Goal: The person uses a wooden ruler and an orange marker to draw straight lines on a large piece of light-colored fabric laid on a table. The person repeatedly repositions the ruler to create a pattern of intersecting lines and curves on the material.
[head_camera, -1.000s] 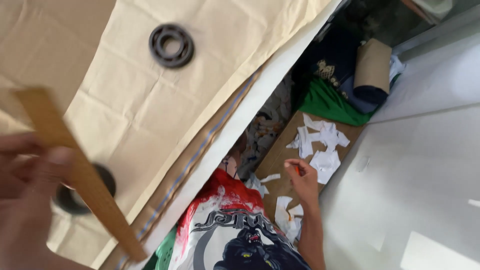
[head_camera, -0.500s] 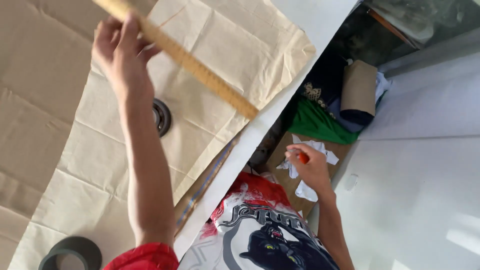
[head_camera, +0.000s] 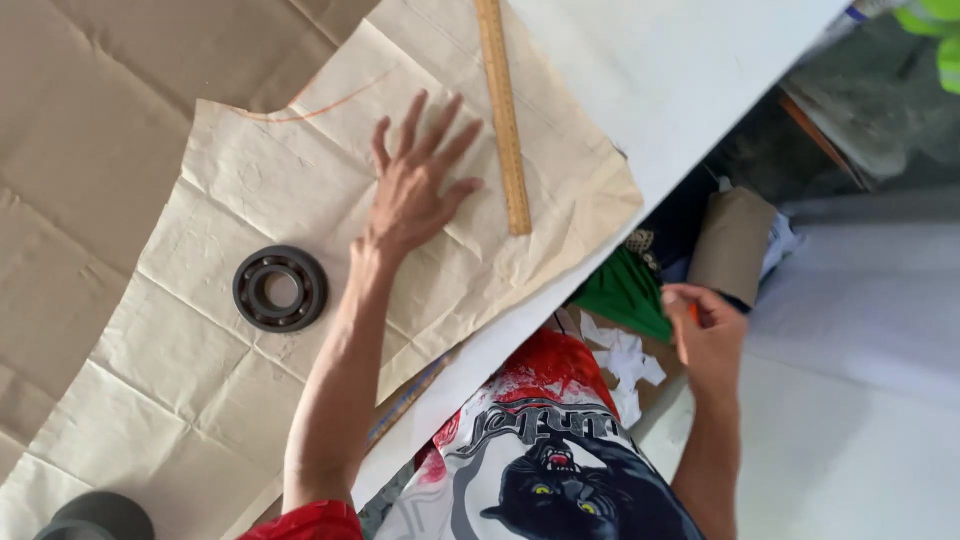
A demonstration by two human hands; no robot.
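The left hand lies open and flat, fingers spread, on a creased sheet of brown pattern paper that covers much of the white bench. Just beside the fingertips, apart from them, 1 wooden ruler rests on the paper; its far end is cut off by the top edge of the view. Near the wrist, 1 dark ring-shaped metal bearing sits on the same sheet. A 2nd dark round object shows at the bottom left corner, mostly cut off, so its kind cannot be told. A faint orange curved line is drawn near the paper's notched edge. The right hand hangs off the bench edge, its fingers curled around something small and orange; most of that thing is hidden inside the grip, so what it is cannot be made out. Below it lie white paper scraps, too jumbled to count, next to 1 brown cardboard roll and a green cloth that is partly hidden by the bench.
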